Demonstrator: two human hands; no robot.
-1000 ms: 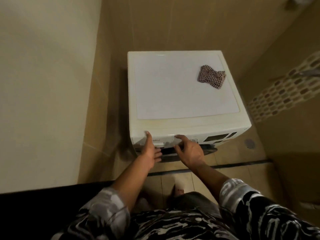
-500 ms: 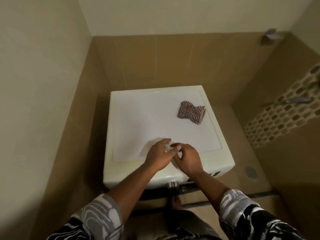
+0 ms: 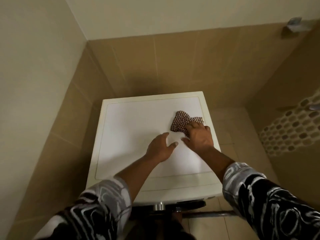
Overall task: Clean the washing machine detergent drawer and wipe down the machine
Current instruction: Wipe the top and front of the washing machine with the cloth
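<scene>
The white washing machine stands below me in a tiled corner, and I see mostly its flat top. A red-and-white checked cloth lies crumpled on the top near the right rear. My right hand is on the cloth's near edge, fingers curled into the fabric and thumb spread out on the lid. My left hand hovers low over the middle of the top with its fingers relaxed and apart, holding nothing. The detergent drawer and front panel are hidden under the front edge.
A chrome knob and the dark door rim show below the front edge. Tiled walls close in at the left and back. A mosaic tile band runs along the right wall, and a metal fitting sits high up.
Both hands left the machine's front panel and came up over the top. My right hand then reached right and back onto the cloth, while the view tilted upward.
</scene>
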